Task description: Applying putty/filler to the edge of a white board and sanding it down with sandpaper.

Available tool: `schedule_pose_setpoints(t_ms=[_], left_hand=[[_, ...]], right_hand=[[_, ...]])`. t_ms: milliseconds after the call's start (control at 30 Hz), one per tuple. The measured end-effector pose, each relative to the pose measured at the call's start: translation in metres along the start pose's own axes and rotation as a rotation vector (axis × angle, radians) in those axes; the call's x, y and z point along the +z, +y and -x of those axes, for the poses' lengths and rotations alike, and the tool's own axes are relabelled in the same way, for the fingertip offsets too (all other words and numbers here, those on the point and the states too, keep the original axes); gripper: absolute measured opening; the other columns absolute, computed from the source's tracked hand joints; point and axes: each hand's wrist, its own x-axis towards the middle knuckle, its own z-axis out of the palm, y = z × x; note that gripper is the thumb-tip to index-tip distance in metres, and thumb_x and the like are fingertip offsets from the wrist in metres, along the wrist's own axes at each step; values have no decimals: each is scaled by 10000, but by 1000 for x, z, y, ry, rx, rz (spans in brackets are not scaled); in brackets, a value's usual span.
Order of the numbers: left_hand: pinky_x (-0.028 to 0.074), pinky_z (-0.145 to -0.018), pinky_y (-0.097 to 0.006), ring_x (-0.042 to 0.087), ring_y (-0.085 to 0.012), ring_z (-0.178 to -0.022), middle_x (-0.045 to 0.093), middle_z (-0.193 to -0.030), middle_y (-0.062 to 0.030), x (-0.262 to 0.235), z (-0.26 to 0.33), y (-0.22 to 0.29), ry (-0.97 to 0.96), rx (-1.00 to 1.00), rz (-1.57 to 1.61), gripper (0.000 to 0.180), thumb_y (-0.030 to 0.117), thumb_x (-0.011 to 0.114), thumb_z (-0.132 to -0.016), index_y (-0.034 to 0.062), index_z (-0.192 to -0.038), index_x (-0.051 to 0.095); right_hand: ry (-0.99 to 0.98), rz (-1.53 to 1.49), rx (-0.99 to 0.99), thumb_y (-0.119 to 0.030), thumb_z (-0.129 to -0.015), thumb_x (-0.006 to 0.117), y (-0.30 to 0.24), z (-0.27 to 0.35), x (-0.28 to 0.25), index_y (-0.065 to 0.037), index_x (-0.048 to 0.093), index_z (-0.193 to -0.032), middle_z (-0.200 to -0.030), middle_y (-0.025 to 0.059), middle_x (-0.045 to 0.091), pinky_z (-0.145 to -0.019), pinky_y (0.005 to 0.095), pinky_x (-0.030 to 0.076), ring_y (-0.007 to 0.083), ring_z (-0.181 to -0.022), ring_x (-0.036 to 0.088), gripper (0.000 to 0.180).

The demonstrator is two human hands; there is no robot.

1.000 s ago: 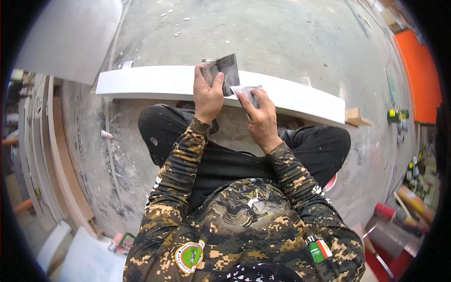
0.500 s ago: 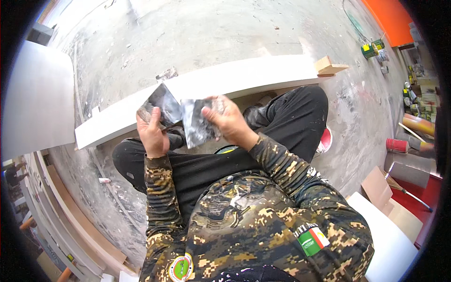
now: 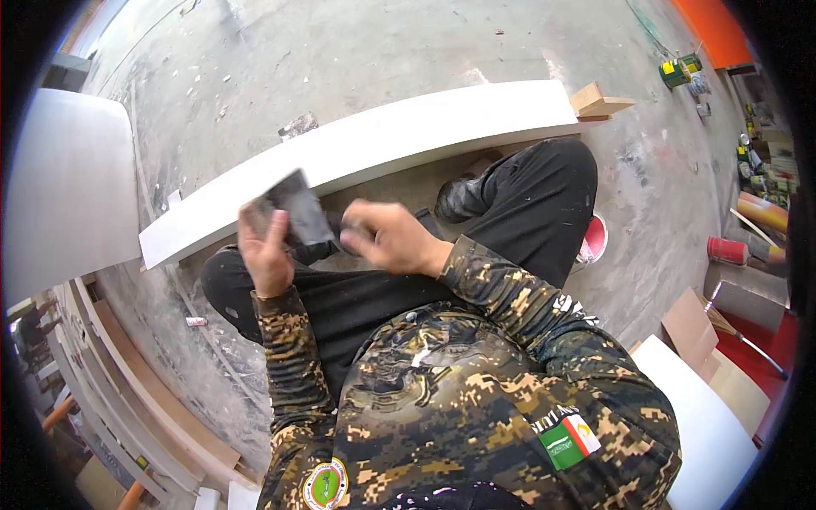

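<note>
My left hand (image 3: 267,257) is closed on a flat, squarish metal putty scraper (image 3: 303,209), grey and smeared, with the thumb laid along its face. My right hand (image 3: 395,238) is closed just beside it, blurred by motion. The second putty scraper (image 3: 352,236) in it is turned nearly edge-on, so only a dark part shows by the fingers. Both hands are above my crossed legs, on the near side of a long white board (image 3: 382,127).
Wood pieces (image 3: 599,104) stick out at the board's right end. A bucket with pink inside (image 3: 597,238) stands beside my right knee. A white panel (image 3: 72,187) is at the left. Paint cans (image 3: 676,73) stand far right, and a red can (image 3: 728,251) lies nearer.
The right scraper has turned from showing its smeared face to nearly edge-on, as the right hand moved slightly down and left. The left hand has shifted slightly left and down.
</note>
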Motion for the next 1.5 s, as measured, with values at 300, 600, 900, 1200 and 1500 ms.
schedule_pose_setpoints(t_ms=[300,600,900,1200,1500], left_hand=[[539,-892,-302,653,-203,-1032,633,-1209,-96,-21,-22,19,179,84,-4,415,-26,608,-935,22,-1336,513],[509,-924,-410,660,-355,-1066,676,-1149,-226,-17,-121,-71,-102,-70,-1371,372,90,465,-983,74,-1340,567],[375,-1112,-447,485,-409,-1273,513,-1346,-288,-44,-94,-226,-79,-50,-1762,532,61,526,-834,-42,-1354,479],[439,-1059,-457,533,-359,-1250,520,-1346,-255,85,1,-181,-964,56,-1479,494,-50,525,-822,-46,-1315,484],[471,-954,-473,578,-384,-1115,576,-1214,-235,32,-95,-217,-241,233,-1643,447,68,522,-862,-26,-1298,511]], right_hand=[[306,-414,313,-181,-909,731,12,34,-103,-85,635,-994,-807,-5,664,-572,215,521,71,-697,627,160],[829,-1001,312,-72,-956,637,45,53,-174,-6,622,-1134,-1039,77,700,-879,331,557,194,-960,689,191],[785,-947,332,-79,-975,611,57,53,-174,-16,607,-1135,-1069,81,692,-890,342,557,196,-975,685,171],[802,-952,337,-91,-981,605,55,52,-173,-12,611,-1139,-1065,77,695,-862,325,557,188,-954,686,177],[805,-994,350,-73,-977,602,53,47,-171,-15,623,-1122,-1034,69,702,-847,322,561,180,-931,690,157]])
